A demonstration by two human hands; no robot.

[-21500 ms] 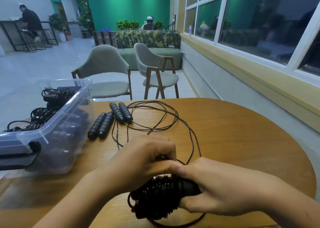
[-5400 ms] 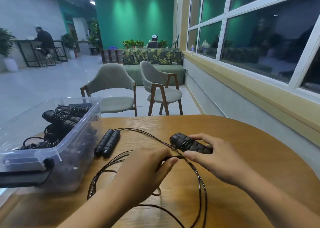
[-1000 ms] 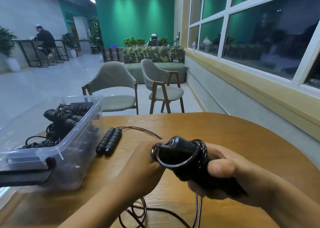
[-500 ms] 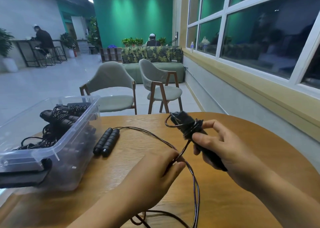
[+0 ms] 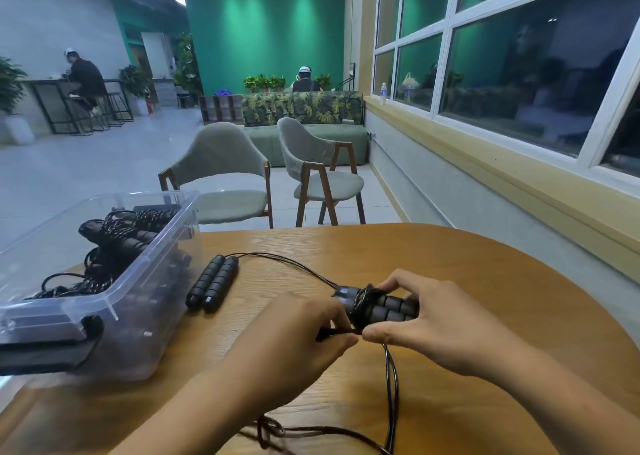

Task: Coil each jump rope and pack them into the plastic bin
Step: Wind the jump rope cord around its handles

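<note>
Clear plastic bin (image 5: pixel 110 294) holding coiled black ropes (image 5: pixel 119 238) sat at nine o'clock, with spare black foam handles (image 5: pixel 213 286) just beside it. Left hand (image 5: pixel 294 338) pinched the thin black cord (image 5: pixel 390 380). Right hand (image 5: pixel 434 331) gripped the paired ribbed black handles (image 5: pixel 382 307) near six o'clock. Judgement: keep cord taut, lay turns side by side. Round wooden table (image 5: pixel 485 274); two grey chairs (image 5: pixel 225 177) at twelve.

Your left hand (image 5: pixel 294 340) lay palm-down, thumb and forefinger pinching the cord (image 5: pixel 390 378). Your right hand (image 5: pixel 440 326) curled round the paired handles (image 5: pixel 384 307), thumb tips almost meeting.
</note>
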